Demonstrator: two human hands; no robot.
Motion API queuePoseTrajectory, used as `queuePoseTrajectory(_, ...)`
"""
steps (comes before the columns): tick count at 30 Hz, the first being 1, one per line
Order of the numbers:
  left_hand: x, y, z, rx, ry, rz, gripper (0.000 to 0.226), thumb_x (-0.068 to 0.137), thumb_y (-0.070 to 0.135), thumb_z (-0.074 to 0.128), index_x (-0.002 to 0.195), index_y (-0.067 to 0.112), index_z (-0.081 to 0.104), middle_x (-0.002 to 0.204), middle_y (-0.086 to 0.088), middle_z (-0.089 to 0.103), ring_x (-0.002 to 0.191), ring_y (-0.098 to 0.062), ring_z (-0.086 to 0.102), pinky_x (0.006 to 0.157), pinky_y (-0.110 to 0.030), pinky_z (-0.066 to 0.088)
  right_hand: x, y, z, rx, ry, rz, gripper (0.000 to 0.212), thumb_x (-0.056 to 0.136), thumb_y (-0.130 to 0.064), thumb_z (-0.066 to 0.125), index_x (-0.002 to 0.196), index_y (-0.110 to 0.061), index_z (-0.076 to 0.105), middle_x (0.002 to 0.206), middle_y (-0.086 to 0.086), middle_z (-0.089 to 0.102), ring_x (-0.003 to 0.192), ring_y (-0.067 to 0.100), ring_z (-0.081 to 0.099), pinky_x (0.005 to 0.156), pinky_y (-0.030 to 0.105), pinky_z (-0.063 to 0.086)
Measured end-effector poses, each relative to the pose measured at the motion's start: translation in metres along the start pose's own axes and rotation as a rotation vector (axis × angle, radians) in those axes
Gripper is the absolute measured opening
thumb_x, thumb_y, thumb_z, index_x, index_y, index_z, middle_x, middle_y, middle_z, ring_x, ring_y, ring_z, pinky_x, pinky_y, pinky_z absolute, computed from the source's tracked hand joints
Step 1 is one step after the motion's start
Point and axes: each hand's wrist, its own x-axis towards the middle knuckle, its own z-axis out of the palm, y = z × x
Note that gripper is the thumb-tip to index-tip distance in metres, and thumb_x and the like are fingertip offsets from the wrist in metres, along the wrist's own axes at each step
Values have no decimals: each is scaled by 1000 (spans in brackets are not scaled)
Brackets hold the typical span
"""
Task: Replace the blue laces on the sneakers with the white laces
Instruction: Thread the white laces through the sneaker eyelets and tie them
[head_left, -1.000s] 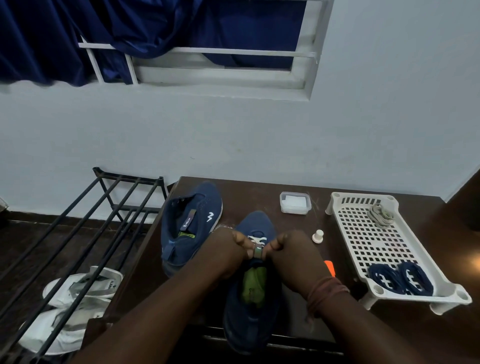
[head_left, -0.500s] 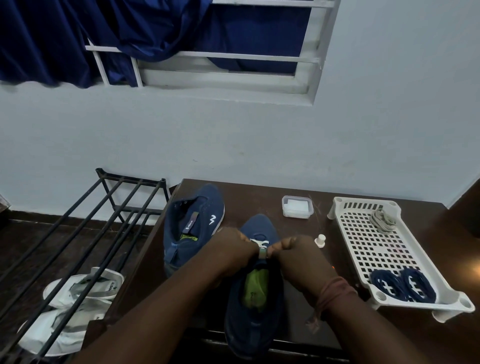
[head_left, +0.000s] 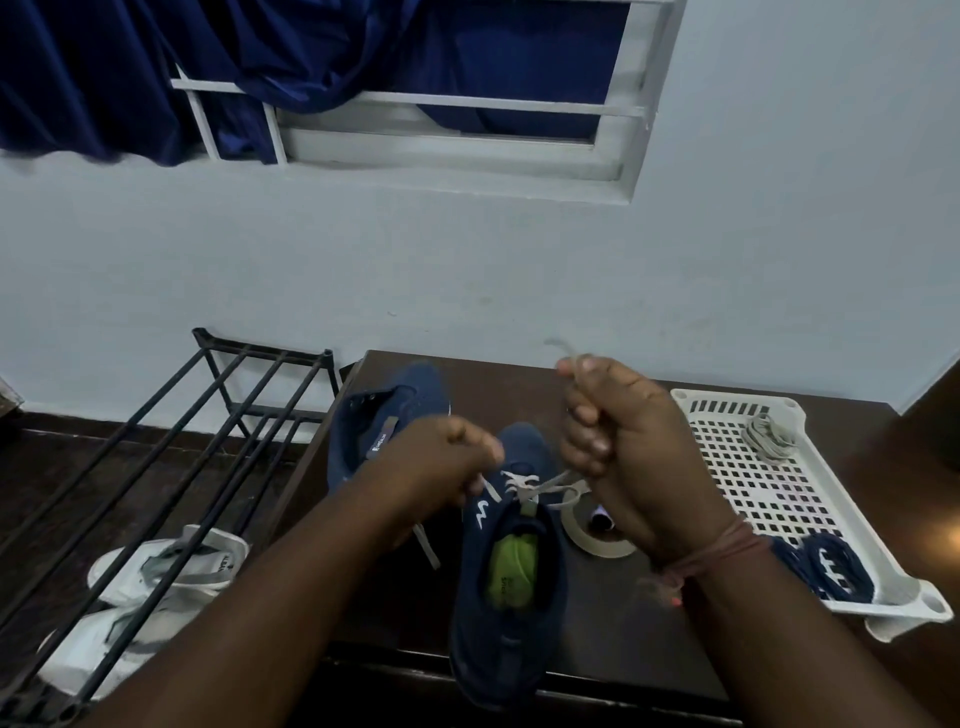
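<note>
A navy sneaker with a green insole lies toe-away on the dark table, a white lace threaded through its front eyelets. My left hand pinches one end of that lace to the shoe's left. My right hand is raised above the toe and grips the other end, which sticks out above my fingers. A second navy sneaker lies unlaced behind my left hand. Blue laces sit coiled in the near end of a white tray, and a bundled white lace lies at its far end.
A roll of tape lies on the table right of the laced sneaker, under my right wrist. A black metal rack stands left of the table, with white shoes on the floor beneath it. The wall and a curtained window are behind.
Both hands left the tongue. My right hand rose up and away, drawing the lace end through; my left hand moved left with the other end. The lace now stretches out from the eyelets.
</note>
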Motion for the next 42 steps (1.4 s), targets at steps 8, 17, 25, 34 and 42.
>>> queuePoseTrajectory(8,-2,-9,18,434,31,-125,20,77,23,73,77,3,72,69,-10,74,69,-27,74,68,-42,63,-7,16,-14,-929,43,-85,13,90,-21,69,79,-17,74,56,-12,63,48,2,54,49,20,43)
queuePoseTrajectory(17,2,-11,14,143,-17,-337,19,93,6,60,107,-7,65,79,-12,68,63,-20,66,68,-31,60,-9,64,-15,-1770,-200,-155,20,96,-23,50,93,-11,67,94,10,68,86,29,63,65,27,30)
queuePoseTrajectory(25,-3,-5,14,-47,-26,-422,13,98,0,55,103,-9,63,72,-16,59,58,-18,59,48,-24,55,-7,68,-18,-1531,-197,-42,24,94,-21,53,70,-16,52,67,1,54,66,21,53,62,31,36)
queuePoseTrajectory(34,-1,-10,12,-51,-21,-411,20,98,1,54,113,-10,61,73,-15,59,60,-17,59,50,-24,56,-6,65,-22,-1363,-223,29,19,94,-19,54,77,-17,62,68,-7,60,61,4,53,59,21,41)
queuePoseTrajectory(42,1,-12,12,-56,-12,-421,19,98,2,56,112,-9,61,71,-15,60,59,-18,60,53,-26,57,-3,66,-20,-1532,-145,47,29,92,-18,51,63,-15,48,59,-1,47,54,11,42,45,18,29)
